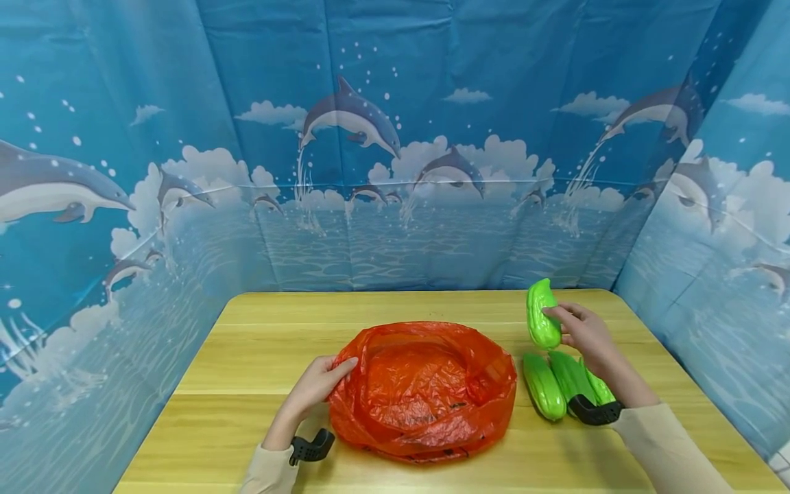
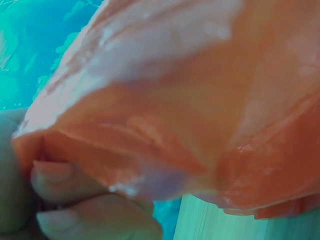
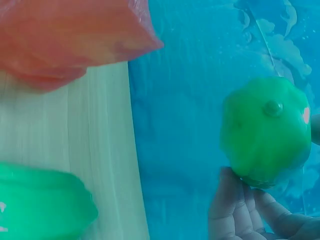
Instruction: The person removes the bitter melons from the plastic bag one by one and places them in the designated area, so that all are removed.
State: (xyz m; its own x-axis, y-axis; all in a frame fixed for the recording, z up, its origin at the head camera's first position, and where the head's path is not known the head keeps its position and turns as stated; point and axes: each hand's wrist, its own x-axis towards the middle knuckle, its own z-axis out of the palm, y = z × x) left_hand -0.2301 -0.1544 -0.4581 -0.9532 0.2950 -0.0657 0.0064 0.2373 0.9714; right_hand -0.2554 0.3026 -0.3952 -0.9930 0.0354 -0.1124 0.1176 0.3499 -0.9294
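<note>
An orange-red plastic bag [image 1: 426, 384] stands on the table with its mouth spread wide and turned up. At its left rim my left hand [image 1: 317, 381] pinches the plastic between thumb and fingers; the left wrist view shows curled fingertips [image 2: 75, 220] against the film. My right hand [image 1: 583, 333] grips a shiny bright green toy vegetable, ridged like a gourd or cucumber [image 1: 542, 315], raised above the table right of the bag. In the right wrist view its rounded end [image 3: 265, 132] faces the camera. Beneath it lie several similar green vegetables [image 1: 544, 387], partly hidden by the right wrist.
The wooden table [image 1: 247, 425] has a yellow grained top. A blue curtain printed with dolphins [image 1: 345, 240] hangs behind it and along both sides. Each wrist wears a black camera mount [image 1: 311, 447].
</note>
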